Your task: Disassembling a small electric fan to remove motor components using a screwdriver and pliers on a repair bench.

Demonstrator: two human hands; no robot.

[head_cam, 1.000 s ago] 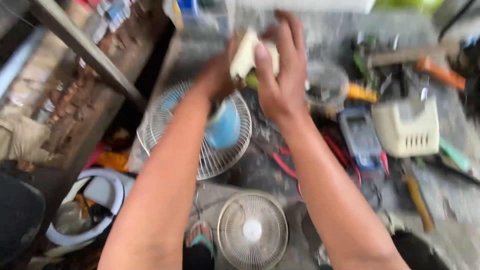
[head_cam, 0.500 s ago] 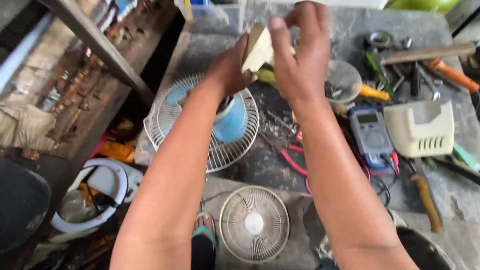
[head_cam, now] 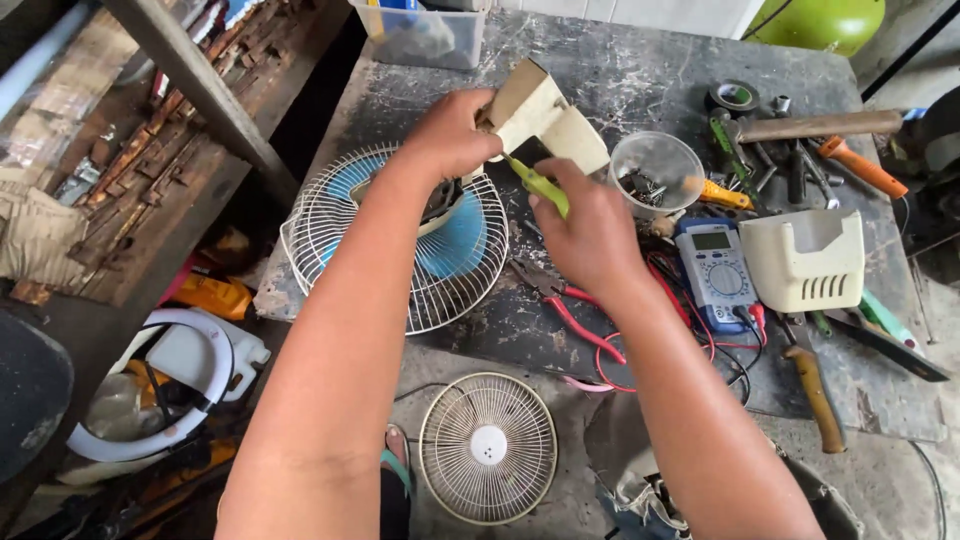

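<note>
We found the left hand (head_cam: 450, 135) clenched on a beige housing (head_cam: 545, 120), raised above the desk (head_cam: 640, 70). The right hand (head_cam: 590, 235) gripped a green-handled screwdriver (head_cam: 535, 183), its tip at the housing's underside. Work on the housing appeared under way, not finished. Below lay the fan (head_cam: 400, 235), its front grille (head_cam: 488, 447) already off and on the floor. A second beige cover (head_cam: 805, 260), a multimeter (head_cam: 722, 270) and pliers (head_cam: 560, 300) rested on the desk.
</note>
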